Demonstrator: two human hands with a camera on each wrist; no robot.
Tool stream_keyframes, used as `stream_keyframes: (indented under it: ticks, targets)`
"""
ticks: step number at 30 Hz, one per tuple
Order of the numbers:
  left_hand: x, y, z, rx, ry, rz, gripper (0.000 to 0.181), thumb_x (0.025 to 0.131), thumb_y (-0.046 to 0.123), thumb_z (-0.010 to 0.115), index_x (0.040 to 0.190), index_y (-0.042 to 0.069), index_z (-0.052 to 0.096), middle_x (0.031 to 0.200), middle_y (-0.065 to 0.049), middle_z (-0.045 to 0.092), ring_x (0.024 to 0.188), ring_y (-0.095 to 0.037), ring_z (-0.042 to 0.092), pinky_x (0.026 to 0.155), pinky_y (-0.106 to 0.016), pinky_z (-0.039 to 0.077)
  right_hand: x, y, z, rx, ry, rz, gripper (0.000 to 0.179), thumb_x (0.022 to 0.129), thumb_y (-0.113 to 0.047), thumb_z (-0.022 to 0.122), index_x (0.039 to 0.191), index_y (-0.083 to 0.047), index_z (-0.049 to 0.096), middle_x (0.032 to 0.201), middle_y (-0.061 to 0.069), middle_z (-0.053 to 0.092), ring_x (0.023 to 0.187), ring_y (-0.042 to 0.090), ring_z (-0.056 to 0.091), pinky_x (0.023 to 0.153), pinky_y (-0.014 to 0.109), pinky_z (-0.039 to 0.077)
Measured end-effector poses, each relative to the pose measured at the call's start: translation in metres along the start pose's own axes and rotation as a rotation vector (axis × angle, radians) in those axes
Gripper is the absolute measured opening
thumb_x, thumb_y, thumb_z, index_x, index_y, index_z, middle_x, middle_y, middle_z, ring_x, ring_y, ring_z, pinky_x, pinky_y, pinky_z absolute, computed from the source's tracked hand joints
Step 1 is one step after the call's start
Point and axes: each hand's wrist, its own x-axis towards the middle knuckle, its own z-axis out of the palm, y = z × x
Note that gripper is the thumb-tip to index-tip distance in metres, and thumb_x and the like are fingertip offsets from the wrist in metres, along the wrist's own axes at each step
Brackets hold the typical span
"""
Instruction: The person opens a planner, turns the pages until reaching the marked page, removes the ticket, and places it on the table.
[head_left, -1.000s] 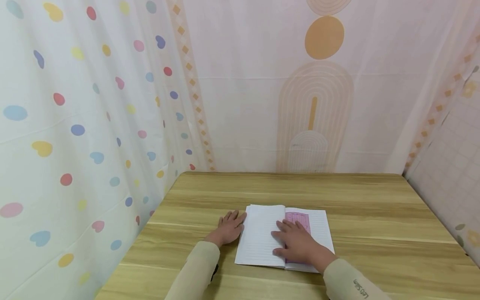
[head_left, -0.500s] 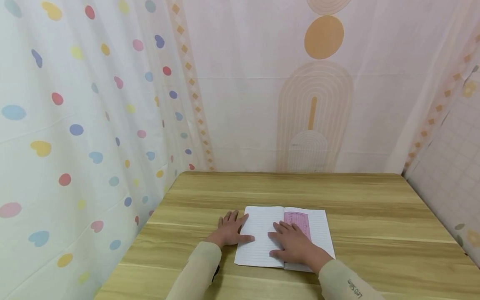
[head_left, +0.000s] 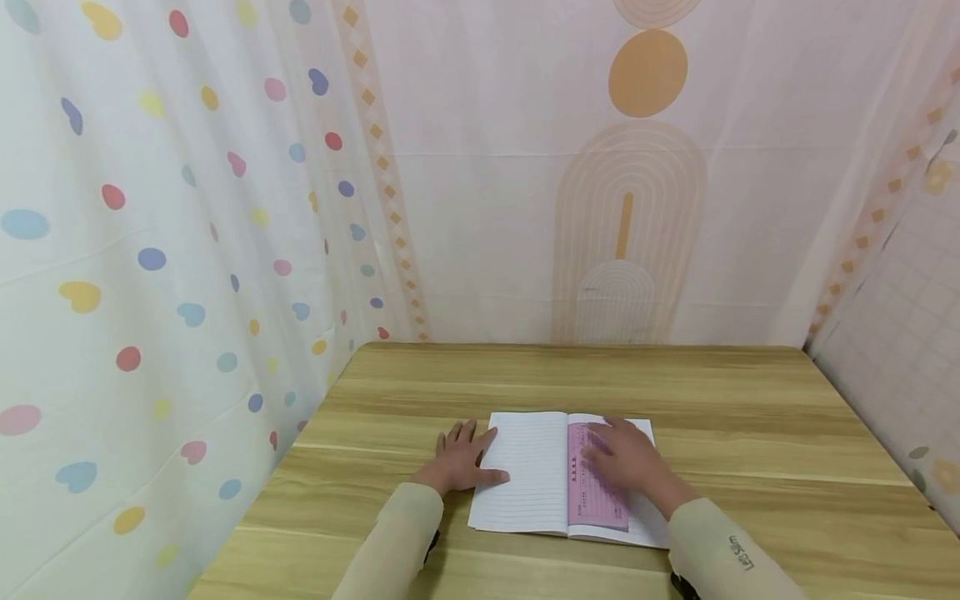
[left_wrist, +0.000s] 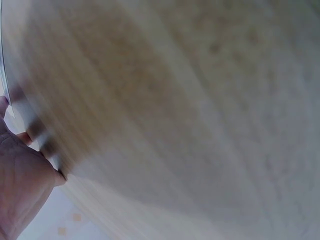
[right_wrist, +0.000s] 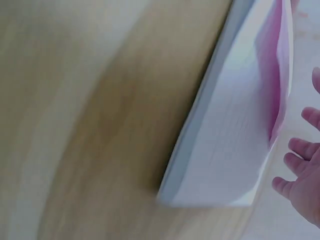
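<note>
An open notebook (head_left: 525, 475) with white lined pages lies on the table. On its right page, along the fold, lies a pink printed slip (head_left: 592, 500); its upper right part is hidden under my right hand. My left hand (head_left: 459, 462) rests at the notebook's left edge, the thumb stretched onto the left page and the other fingers on the wood. Over the right page is my right hand (head_left: 630, 457), slightly blurred. In the right wrist view the fingers of the right hand (right_wrist: 302, 160) are spread and hold nothing, beside the notebook (right_wrist: 225, 145) and slip (right_wrist: 270, 65).
The wooden table (head_left: 720, 392) carries the notebook near its front. A patterned curtain (head_left: 480, 208) hangs behind the table, and a dotted one (head_left: 187, 208) runs along the left side.
My right hand has moved right and a little away from me, off the fold, uncovering more of the pink slip. The left thumb has come out onto the left page.
</note>
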Motion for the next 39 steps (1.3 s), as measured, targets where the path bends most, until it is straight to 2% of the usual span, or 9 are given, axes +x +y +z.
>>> stream_keyframes:
  ticks: [6, 11, 16, 20, 31, 35, 39]
  targets:
    - [0.0, 0.001, 0.0, 0.006, -0.005, -0.002, 0.089, 0.086, 0.06, 0.068, 0.156, 0.017, 0.035, 0.161, -0.023, 0.016, 0.146, -0.048, 0.01, 0.114, -0.065, 0.006, -0.004, 0.023, -0.006, 0.005, -0.018, 0.175, 0.052, 0.097, -0.031, 0.06, 0.135, 0.004, 0.057, 0.142, 0.038, 0.042, 0.134, 0.056, 0.033, 0.108, 0.066, 0.025]
    - [0.0, 0.002, -0.002, 0.006, -0.015, -0.001, 0.088, 0.087, 0.059, 0.068, 0.156, 0.017, 0.034, 0.161, -0.023, 0.016, 0.146, -0.047, 0.01, 0.114, -0.065, 0.005, -0.007, 0.03, -0.008, 0.0, -0.035, 0.236, 0.057, 0.097, -0.038, 0.061, 0.139, 0.001, 0.055, 0.146, 0.037, 0.036, 0.137, 0.056, 0.027, 0.109, 0.068, 0.021]
    - [0.0, 0.004, -0.002, 0.002, -0.016, -0.002, 0.089, 0.086, 0.059, 0.068, 0.156, 0.016, 0.034, 0.161, -0.023, 0.016, 0.146, -0.048, 0.01, 0.114, -0.065, 0.005, -0.007, 0.03, -0.007, 0.032, -0.031, 0.236, 0.061, 0.095, -0.044, 0.063, 0.139, -0.003, 0.057, 0.15, 0.037, 0.031, 0.139, 0.056, 0.021, 0.11, 0.071, 0.012]
    - [0.001, 0.003, -0.001, 0.011, -0.016, -0.007, 0.089, 0.086, 0.06, 0.068, 0.156, 0.017, 0.034, 0.161, -0.023, 0.016, 0.146, -0.047, 0.01, 0.114, -0.065, 0.005, -0.005, 0.032, -0.003, 0.009, -0.062, 0.247, 0.066, 0.093, -0.048, 0.064, 0.14, -0.003, 0.056, 0.151, 0.037, 0.027, 0.141, 0.055, 0.017, 0.109, 0.072, 0.009]
    - [0.002, 0.001, -0.001, 0.01, -0.013, -0.007, 0.089, 0.086, 0.06, 0.068, 0.156, 0.017, 0.033, 0.161, -0.022, 0.015, 0.147, -0.047, 0.009, 0.114, -0.065, 0.004, -0.004, 0.029, 0.002, 0.014, -0.041, 0.245, 0.057, 0.092, -0.04, 0.067, 0.136, -0.005, 0.06, 0.152, 0.036, 0.026, 0.142, 0.055, 0.016, 0.109, 0.072, 0.008]
    - [0.0, 0.002, -0.002, 0.005, -0.013, -0.007, 0.088, 0.086, 0.059, 0.069, 0.156, 0.017, 0.034, 0.161, -0.023, 0.015, 0.147, -0.047, 0.009, 0.114, -0.065, 0.005, -0.003, 0.028, 0.003, 0.024, 0.006, 0.21, 0.047, 0.091, -0.033, 0.069, 0.127, -0.004, 0.067, 0.147, 0.036, 0.036, 0.138, 0.054, 0.025, 0.108, 0.072, 0.014]
    - [-0.001, 0.002, -0.002, 0.005, -0.014, -0.011, 0.088, 0.087, 0.059, 0.068, 0.156, 0.017, 0.034, 0.161, -0.023, 0.015, 0.147, -0.047, 0.009, 0.114, -0.065, 0.005, -0.002, 0.028, 0.001, 0.052, 0.096, 0.164, 0.034, 0.089, -0.024, 0.072, 0.115, -0.002, 0.071, 0.133, 0.032, 0.053, 0.128, 0.051, 0.043, 0.103, 0.068, 0.03]
